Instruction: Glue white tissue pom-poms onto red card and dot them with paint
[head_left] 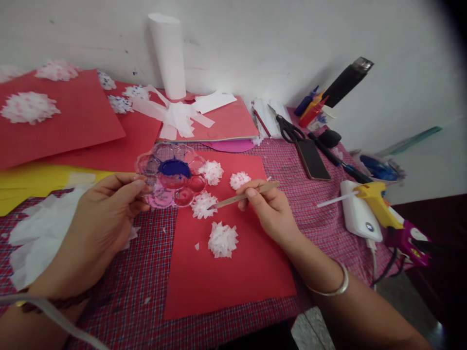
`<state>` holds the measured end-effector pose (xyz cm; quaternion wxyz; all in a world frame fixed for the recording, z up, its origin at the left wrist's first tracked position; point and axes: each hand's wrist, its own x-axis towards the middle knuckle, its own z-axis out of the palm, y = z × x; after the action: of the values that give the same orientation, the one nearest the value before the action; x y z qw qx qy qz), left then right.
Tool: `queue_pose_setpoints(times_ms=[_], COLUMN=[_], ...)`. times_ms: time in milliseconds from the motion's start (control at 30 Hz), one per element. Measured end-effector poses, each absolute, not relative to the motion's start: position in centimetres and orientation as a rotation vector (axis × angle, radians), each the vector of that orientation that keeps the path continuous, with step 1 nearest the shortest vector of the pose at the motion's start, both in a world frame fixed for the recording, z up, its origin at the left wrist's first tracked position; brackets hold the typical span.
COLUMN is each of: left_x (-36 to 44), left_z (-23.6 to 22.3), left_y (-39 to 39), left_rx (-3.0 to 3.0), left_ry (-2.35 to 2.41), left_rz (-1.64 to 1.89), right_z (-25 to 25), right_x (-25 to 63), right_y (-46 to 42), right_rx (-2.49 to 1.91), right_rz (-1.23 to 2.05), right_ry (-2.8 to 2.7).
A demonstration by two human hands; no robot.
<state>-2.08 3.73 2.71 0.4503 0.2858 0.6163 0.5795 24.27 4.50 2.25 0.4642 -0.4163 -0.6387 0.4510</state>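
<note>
My left hand (105, 218) pinches the near-left rim of a clear flower-shaped paint palette (171, 175) with blue, red and pink paint in its wells. In my right hand (270, 209) is a paintbrush (233, 200), whose tip touches a white tissue-paper flower (204, 204) dabbed with pink. That flower lies on a red paper sheet (233, 287). Farther up the sheet are two more pink-dabbed tissue flowers (211, 172) (240, 180). Nearer to me sits a plain white tissue flower (223, 239) with no visible paint.
Red sheets with tissue flowers (31, 108) lie at the left, white tissue (44, 228) below. A paper roll (170, 58) stands by the wall. Scissors (286, 127), a phone (312, 159), paint bottles (314, 109), a power bank (359, 214) and a yellow glue gun (377, 201) are at the right.
</note>
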Motion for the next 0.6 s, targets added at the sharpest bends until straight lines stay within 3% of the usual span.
queue_pose_setpoints(times_ms=[600], left_x=[-1.3], left_z=[3.5], left_y=[3.4], left_rx=[0.696], left_ry=[1.571], left_rz=[1.36], right_z=[2.5], right_x=[24.5], right_y=[4.0], right_rx=[-0.942], right_rz=[1.108], right_ry=[-1.441])
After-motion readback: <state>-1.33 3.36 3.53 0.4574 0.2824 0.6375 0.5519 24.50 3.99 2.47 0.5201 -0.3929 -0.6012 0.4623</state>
